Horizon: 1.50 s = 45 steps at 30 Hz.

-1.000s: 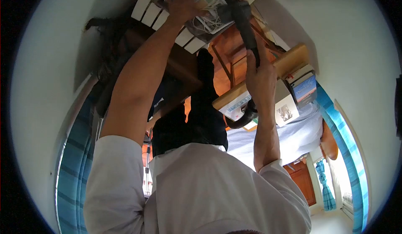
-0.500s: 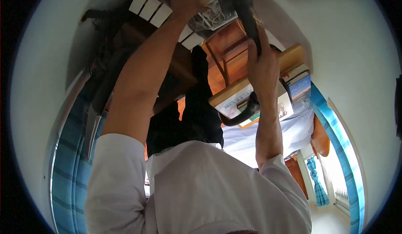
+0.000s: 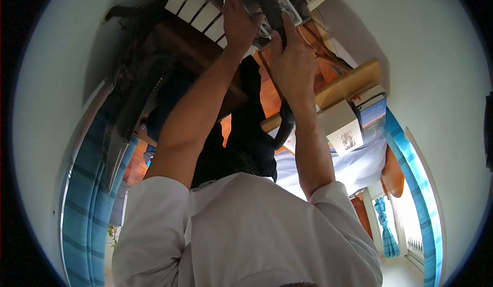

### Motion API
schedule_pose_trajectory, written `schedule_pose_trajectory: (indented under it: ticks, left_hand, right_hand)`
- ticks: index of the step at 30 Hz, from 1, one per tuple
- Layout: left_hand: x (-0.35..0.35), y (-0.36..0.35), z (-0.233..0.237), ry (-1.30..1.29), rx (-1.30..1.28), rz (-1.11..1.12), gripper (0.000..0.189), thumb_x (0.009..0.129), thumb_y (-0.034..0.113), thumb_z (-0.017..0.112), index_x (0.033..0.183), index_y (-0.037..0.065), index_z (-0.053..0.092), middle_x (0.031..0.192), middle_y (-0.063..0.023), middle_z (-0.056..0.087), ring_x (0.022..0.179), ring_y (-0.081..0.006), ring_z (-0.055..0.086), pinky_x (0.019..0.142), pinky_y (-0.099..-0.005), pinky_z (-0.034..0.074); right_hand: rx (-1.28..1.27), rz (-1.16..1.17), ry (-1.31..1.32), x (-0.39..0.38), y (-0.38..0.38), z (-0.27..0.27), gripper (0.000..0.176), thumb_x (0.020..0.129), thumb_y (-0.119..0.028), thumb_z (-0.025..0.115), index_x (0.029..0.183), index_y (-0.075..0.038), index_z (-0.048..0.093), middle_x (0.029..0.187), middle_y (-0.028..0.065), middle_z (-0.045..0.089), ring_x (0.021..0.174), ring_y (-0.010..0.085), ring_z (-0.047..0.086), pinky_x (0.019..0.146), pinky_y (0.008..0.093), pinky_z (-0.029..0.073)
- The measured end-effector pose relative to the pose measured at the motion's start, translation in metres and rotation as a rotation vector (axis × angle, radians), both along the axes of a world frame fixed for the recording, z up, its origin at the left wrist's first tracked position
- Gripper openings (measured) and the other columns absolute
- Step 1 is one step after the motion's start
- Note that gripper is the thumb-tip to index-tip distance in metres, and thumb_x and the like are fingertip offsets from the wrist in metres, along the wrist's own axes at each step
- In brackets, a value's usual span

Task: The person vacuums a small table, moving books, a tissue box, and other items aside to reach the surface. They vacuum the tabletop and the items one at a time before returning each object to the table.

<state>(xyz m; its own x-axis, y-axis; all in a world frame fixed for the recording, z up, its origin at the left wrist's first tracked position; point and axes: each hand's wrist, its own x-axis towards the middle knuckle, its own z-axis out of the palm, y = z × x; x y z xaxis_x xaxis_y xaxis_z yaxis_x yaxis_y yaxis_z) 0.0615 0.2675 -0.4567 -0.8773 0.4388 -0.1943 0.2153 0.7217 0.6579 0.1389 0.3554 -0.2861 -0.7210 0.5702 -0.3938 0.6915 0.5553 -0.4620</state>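
My right hand [image 3: 295, 63] is wrapped round a black vacuum cleaner wand [image 3: 271, 12]. Its dark head, blurred, lies over a grey container [image 3: 306, 13]. From behind the wrist a black hose [image 3: 285, 125] curves down towards my body. My left hand [image 3: 239, 27] reaches to the container's left part, fingers stretched and thumb apart; what the fingertips touch is hard to make out. White cables [image 3: 265, 28] and a white-rimmed item [image 3: 290, 9] show inside the container, partly covered by the wand and the left hand.
The container is by a white slatted surface [image 3: 197, 12]. A wooden shelf [image 3: 354, 79] with books [image 3: 372, 113] is on the right, a bed [image 3: 359, 161] behind it. A dark wooden piece [image 3: 185, 40] stands left of my legs. Blue curtains [image 3: 90, 210] hang at the sides.
The wand and my right hand have swept left across the container, close to my left hand. My left hand has shifted slightly right and down. The hose has swung left.
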Motion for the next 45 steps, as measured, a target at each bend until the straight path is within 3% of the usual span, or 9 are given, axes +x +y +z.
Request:
schedule_pose_trajectory:
  ticks: [13,18,24,25,27,29,31,35,45]
  left_hand:
    - [-0.007,0.007,-0.011,0.147,0.172,0.059,0.117,0.087,0.017,0.083,0.161,-0.003,-0.006,0.166,-0.0358,-0.007,0.152,-0.0538,0.019,0.116,-0.0533,0.045]
    - [-0.010,0.006,0.004,-0.265,0.223,0.158,0.115,0.093,0.038,0.074,0.161,-0.002,-0.011,0.167,-0.0336,-0.014,0.155,-0.0523,0.006,0.123,-0.0566,0.031]
    - [0.000,0.005,-0.039,-0.018,0.331,0.096,0.127,0.087,0.041,0.078,0.160,-0.004,-0.016,0.166,-0.0363,-0.013,0.156,-0.0512,-0.004,0.128,-0.0553,0.013]
    - [-0.006,0.006,-0.038,-0.004,0.332,0.092,0.127,0.087,0.041,0.078,0.160,-0.004,-0.016,0.166,-0.0363,-0.013,0.156,-0.0512,-0.004,0.128,-0.0553,0.013]
    - [0.007,0.004,-0.031,0.086,0.259,0.158,0.127,0.081,0.013,0.086,0.163,0.004,-0.011,0.168,-0.0320,-0.008,0.155,-0.0503,0.008,0.117,-0.0505,0.043]
    - [0.000,0.011,-0.032,0.044,0.253,0.172,0.130,0.079,0.015,0.088,0.163,0.004,-0.012,0.168,-0.0318,-0.009,0.156,-0.0498,0.004,0.118,-0.0497,0.041]
    - [0.003,0.009,-0.025,-0.095,0.242,0.177,0.118,0.091,0.049,0.064,0.160,-0.005,-0.015,0.165,-0.0392,-0.011,0.156,-0.0534,-0.002,0.127,-0.0552,0.016]
    - [-0.001,0.013,-0.012,-0.032,0.190,0.214,0.127,0.079,0.011,0.088,0.162,0.003,-0.007,0.168,-0.0313,-0.011,0.151,-0.0523,0.025,0.111,-0.0488,0.050]
    - [-0.013,-0.003,0.001,0.116,-0.017,-0.051,0.122,0.083,0.028,0.088,0.161,-0.003,-0.001,0.165,-0.0368,0.006,0.151,-0.0515,0.027,0.121,-0.0549,0.036]
  right_hand:
    - [0.070,0.089,0.006,-0.018,-0.002,-0.016,0.048,0.103,-0.034,0.057,0.145,-0.010,0.056,0.087,0.0238,0.073,0.082,0.0419,0.073,0.072,0.0519,0.055]
    - [-0.113,0.065,0.056,-0.014,0.013,0.000,0.047,0.103,-0.032,0.056,0.145,-0.010,0.056,0.088,0.0273,0.072,0.085,0.0452,0.072,0.075,0.0540,0.056]
    - [0.006,0.028,0.100,-0.032,0.001,-0.046,0.051,0.101,-0.036,0.059,0.145,-0.011,0.056,0.091,0.0272,0.073,0.088,0.0471,0.071,0.081,0.0537,0.056]
    - [-0.029,0.063,0.086,-0.034,0.002,-0.038,0.051,0.101,-0.036,0.058,0.145,-0.010,0.056,0.094,0.0278,0.073,0.091,0.0473,0.071,0.082,0.0539,0.056]
    - [-0.073,0.099,0.044,-0.026,0.005,-0.021,0.052,0.101,-0.036,0.057,0.145,-0.008,0.057,0.097,0.0284,0.073,0.093,0.0475,0.071,0.084,0.0541,0.055]
    - [-0.146,0.025,0.099,-0.030,0.018,-0.012,0.052,0.101,-0.035,0.057,0.145,-0.008,0.057,0.102,0.0299,0.072,0.098,0.0481,0.070,0.086,0.0547,0.055]
    - [-0.120,0.000,0.130,-0.038,0.020,-0.025,0.051,0.101,-0.036,0.057,0.145,-0.009,0.057,0.103,0.0298,0.072,0.099,0.0477,0.070,0.087,0.0539,0.055]
    - [-0.043,0.083,0.080,-0.037,0.011,-0.033,0.050,0.101,-0.036,0.057,0.143,-0.008,0.059,0.104,0.0285,0.073,0.104,0.0464,0.070,0.090,0.0512,0.055]
    - [-0.102,-0.079,0.012,-0.021,0.036,-0.010,0.050,0.102,-0.035,0.057,0.144,-0.008,0.057,0.114,0.0266,0.071,0.109,0.0457,0.068,0.091,0.0503,0.053]
